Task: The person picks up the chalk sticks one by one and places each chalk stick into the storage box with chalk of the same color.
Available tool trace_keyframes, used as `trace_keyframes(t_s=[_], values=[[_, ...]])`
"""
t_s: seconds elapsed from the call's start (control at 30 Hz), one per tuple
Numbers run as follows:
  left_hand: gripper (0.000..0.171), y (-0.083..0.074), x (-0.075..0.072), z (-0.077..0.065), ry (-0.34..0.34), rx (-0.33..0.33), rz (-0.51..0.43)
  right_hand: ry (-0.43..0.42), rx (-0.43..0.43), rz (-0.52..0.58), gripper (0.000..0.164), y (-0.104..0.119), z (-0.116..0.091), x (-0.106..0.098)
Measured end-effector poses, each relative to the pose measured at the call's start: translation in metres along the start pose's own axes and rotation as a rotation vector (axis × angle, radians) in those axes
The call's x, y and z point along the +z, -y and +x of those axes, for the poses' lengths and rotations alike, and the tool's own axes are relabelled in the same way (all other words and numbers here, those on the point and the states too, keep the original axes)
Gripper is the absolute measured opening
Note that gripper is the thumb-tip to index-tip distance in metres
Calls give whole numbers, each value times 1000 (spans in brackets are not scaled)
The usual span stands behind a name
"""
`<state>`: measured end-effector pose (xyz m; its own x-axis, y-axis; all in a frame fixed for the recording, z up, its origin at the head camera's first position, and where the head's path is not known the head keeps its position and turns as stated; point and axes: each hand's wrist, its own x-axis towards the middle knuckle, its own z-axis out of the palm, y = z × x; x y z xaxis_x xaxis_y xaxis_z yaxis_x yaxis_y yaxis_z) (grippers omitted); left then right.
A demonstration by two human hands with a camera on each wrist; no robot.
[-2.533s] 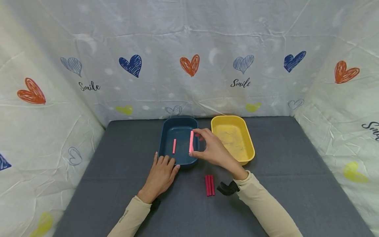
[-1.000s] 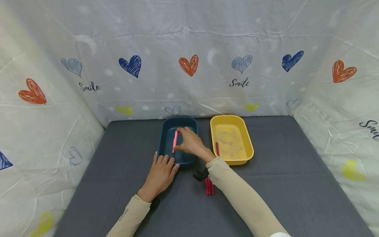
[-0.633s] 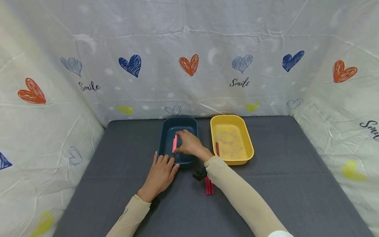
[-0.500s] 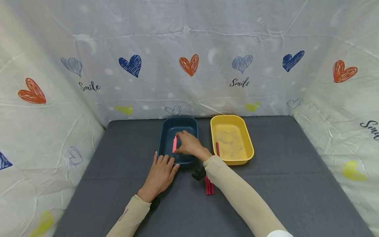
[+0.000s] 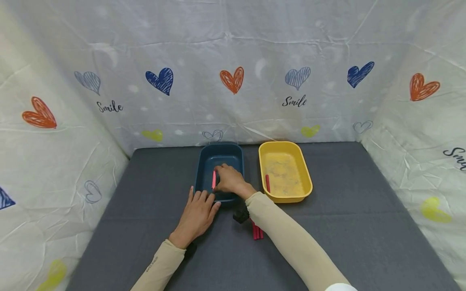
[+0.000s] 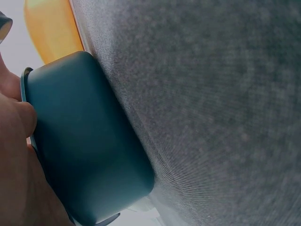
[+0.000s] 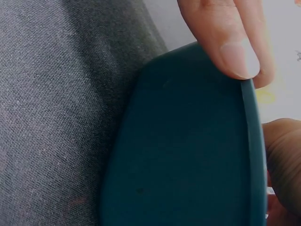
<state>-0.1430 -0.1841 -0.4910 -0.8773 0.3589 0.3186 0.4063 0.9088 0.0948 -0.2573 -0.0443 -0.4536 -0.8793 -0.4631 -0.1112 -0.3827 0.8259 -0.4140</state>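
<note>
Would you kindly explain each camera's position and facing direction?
Head: worn on head, facing forward-down at blue tray and yellow tray; left grip and right grip show.
Left wrist: at that wrist, facing blue tray's outside; left grip shows.
Right wrist: likewise; left grip, right grip show.
Both wrist views share the blue tray.

- Head: we look forward and down over the tabletop (image 5: 346, 242) toward its far edge.
- Wrists: we face the blue tray (image 6: 89, 132) close up, rolled sideways.
- All three share that tray.
</note>
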Motion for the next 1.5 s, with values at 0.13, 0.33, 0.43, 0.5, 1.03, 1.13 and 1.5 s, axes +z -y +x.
trace_keyframes(t_s=[0.13, 0.33, 0.43, 0.5, 1.03, 1.13, 1.5], values=[[27, 0, 1, 0, 2, -7, 1, 3, 9, -10, 72, 2, 0, 2], [27, -1, 1, -1, -4, -6, 0, 13, 28, -16, 71, 4, 0, 7], [28, -1, 0, -1, -9, -5, 3, 13, 29, -16, 70, 5, 0, 8], [28, -1, 0, -1, -12, -3, 5, 14, 29, -22, 71, 4, 0, 9], [29, -1, 0, -1, -11, -1, 26, -3, 37, -21, 74, 0, 5, 15], [29, -1, 0, -1, -6, -5, 27, -10, 49, -21, 75, -1, 6, 16], [28, -1, -1, -1, -7, -2, 28, -25, 69, 3, 70, -2, 7, 16]])
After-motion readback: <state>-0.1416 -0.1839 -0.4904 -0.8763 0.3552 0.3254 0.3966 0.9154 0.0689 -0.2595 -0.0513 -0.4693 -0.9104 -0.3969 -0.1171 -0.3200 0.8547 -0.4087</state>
